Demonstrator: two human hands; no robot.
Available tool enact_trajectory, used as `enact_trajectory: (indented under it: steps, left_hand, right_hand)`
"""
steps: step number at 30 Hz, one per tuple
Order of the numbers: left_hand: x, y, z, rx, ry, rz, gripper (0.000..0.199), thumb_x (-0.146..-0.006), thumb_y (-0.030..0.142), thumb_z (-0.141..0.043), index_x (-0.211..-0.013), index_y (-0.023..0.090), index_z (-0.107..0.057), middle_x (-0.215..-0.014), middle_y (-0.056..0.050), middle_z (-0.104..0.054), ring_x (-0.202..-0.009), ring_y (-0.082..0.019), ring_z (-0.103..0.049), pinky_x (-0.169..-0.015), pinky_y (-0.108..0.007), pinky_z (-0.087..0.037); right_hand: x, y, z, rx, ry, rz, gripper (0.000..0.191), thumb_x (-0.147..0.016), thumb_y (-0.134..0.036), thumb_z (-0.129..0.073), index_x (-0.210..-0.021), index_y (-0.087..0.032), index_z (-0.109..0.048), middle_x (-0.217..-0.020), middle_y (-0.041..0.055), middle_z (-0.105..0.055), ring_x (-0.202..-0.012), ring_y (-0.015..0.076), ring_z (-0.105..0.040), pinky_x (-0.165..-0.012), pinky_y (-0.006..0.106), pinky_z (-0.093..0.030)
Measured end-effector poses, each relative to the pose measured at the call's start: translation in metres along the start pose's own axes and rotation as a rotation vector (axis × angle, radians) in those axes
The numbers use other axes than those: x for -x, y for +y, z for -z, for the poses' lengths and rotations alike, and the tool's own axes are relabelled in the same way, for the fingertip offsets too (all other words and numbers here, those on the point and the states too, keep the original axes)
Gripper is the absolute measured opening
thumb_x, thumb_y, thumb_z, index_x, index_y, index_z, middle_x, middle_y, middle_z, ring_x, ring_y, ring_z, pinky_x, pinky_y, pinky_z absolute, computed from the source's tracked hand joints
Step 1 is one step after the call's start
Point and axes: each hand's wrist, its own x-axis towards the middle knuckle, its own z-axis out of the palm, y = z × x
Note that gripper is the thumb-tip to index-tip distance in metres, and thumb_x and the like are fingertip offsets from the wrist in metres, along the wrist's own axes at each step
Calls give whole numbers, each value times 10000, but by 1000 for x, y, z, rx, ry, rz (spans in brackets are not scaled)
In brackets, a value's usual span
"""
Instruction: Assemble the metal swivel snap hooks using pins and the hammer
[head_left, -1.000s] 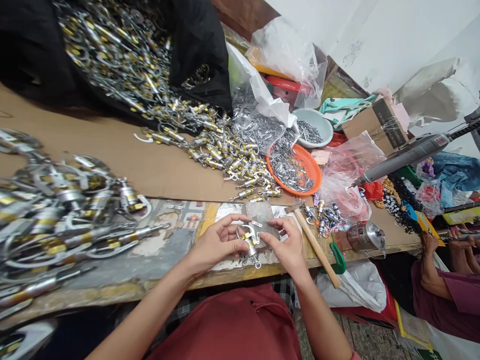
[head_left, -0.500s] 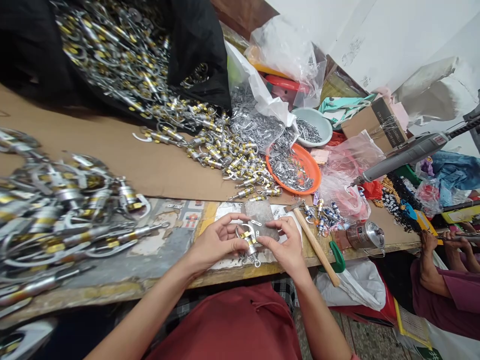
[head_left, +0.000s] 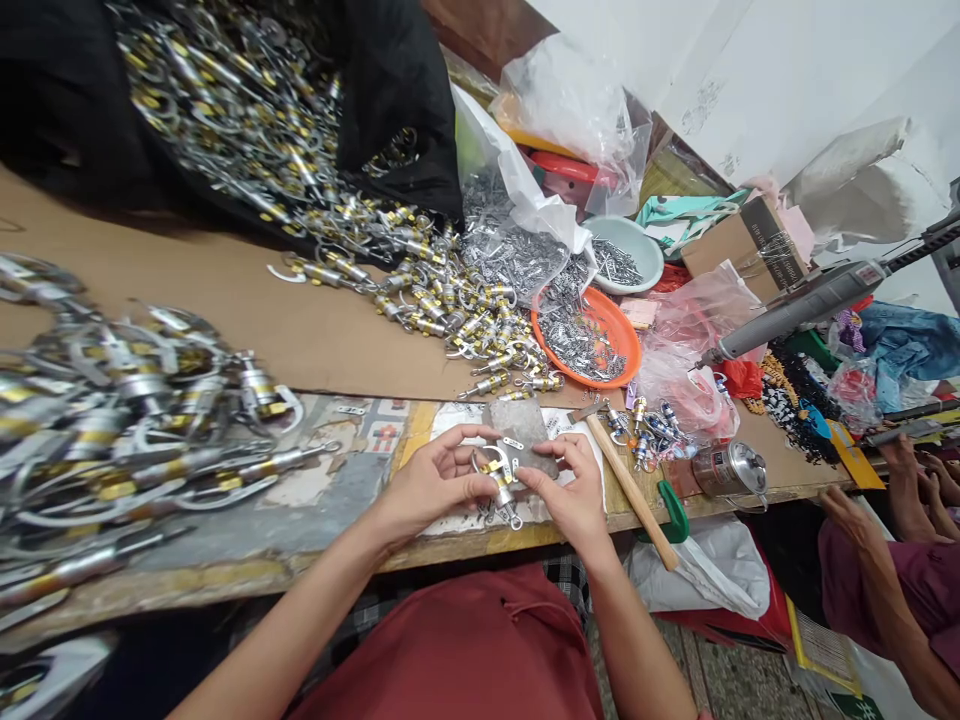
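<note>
A silver-and-yellow metal hook clasp [head_left: 501,482] hangs tilted between my two hands, its curved hook upward and its ringed end toward me. My left hand [head_left: 442,478] pinches it from the left, thumb against the body. My right hand [head_left: 570,490] is closed in from the right with its thumb tip at the clasp's side; how its other fingers bear is partly hidden. A small holed metal plate [head_left: 514,467] shows by that thumb tip. Behind the clasp sits a grey block [head_left: 519,424] with another small holed plate [head_left: 513,443] on it.
A hammer [head_left: 631,490] lies to the right, its handle past the bench edge. Heaps of similar clasps [head_left: 480,320] spread left and behind. An orange dish [head_left: 626,335] holds small metal parts. A grey electric screwdriver [head_left: 799,312] hangs at right. A co-worker's hand [head_left: 851,515] is far right.
The clasp's ringed end has shifted slightly up and right; my hands stay nearly in place. The co-worker's hands at far right have moved, with one now apart from the other.
</note>
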Motion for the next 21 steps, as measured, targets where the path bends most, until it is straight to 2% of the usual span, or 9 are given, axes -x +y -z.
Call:
enact_trajectory:
  steps: [10, 21]
  left_hand:
    - [2, 3, -1, -1, 13, -3, 553, -520, 167, -777, -1012, 181, -524, -585, 78, -596, -473, -108, -585, -410, -197, -474]
    - [3, 4, -2, -16, 15, -12, 552, -535, 177, -771, -1028, 180, -522, -601, 72, -600, -489, -115, -598, -419, -202, -474]
  right_hand:
    - [4, 6, 1, -30, 15, 2, 144, -713, -240, -685, -851, -204, -669, -869, 16, -547, -839, 153, -540, -687, 248, -443]
    - [8, 8, 4, -51, 18, 45, 102, -790, -213, -587, -868, -198, -652, -907, 33, -548, -884, 155, -547, -728, 259, -459]
